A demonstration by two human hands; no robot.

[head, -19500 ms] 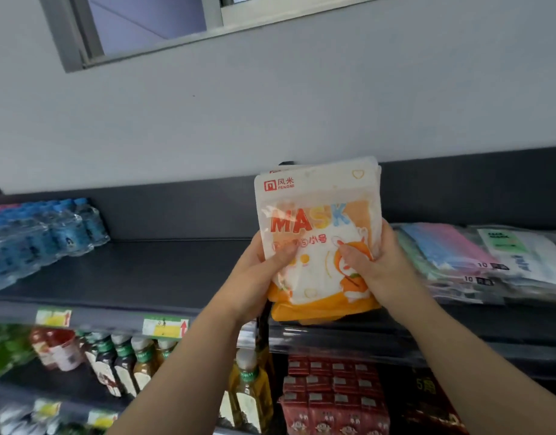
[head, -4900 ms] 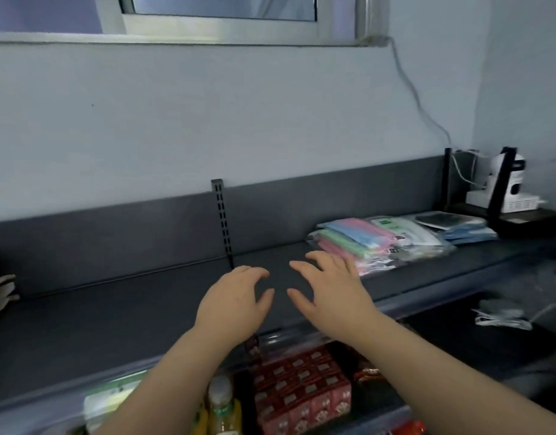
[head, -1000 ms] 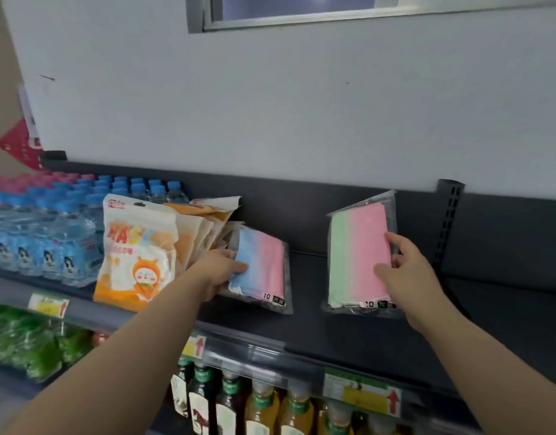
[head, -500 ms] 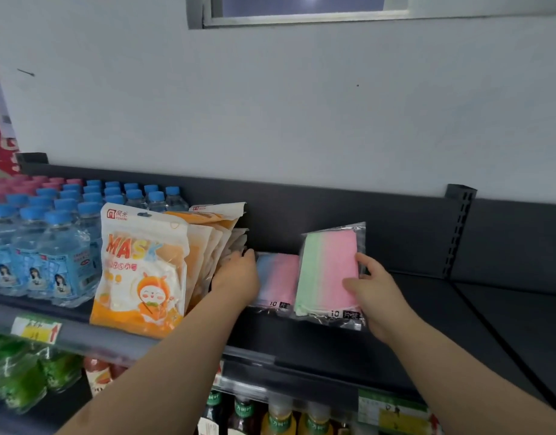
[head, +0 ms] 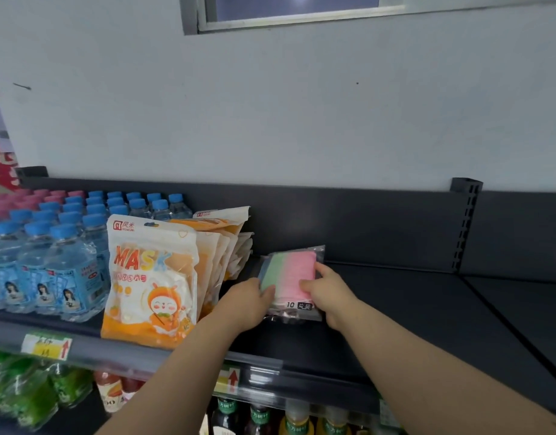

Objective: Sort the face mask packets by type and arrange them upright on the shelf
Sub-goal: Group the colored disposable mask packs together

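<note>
A clear packet of green and pink masks (head: 288, 274) stands upright on the dark shelf (head: 411, 309), in front of another packet whose blue edge just shows. My left hand (head: 248, 304) grips its left edge with the thumb on the front. My right hand (head: 328, 293) grips its right side with curled fingers. To the left, several orange and white "MASK" packets (head: 151, 277) stand upright in a row, leaning back.
Blue-capped water bottles (head: 51, 255) fill the shelf's left end. The shelf runs bare to the right, past a slotted upright (head: 465, 221). Drink bottles (head: 261, 416) and green bottles (head: 26, 390) stand on the level below, behind price tags (head: 46, 345).
My right hand has carried the green-pink packet left and set it in front of the blue-pink one. My left hand has shifted from the blue-pink packet to the front packet's left edge.
</note>
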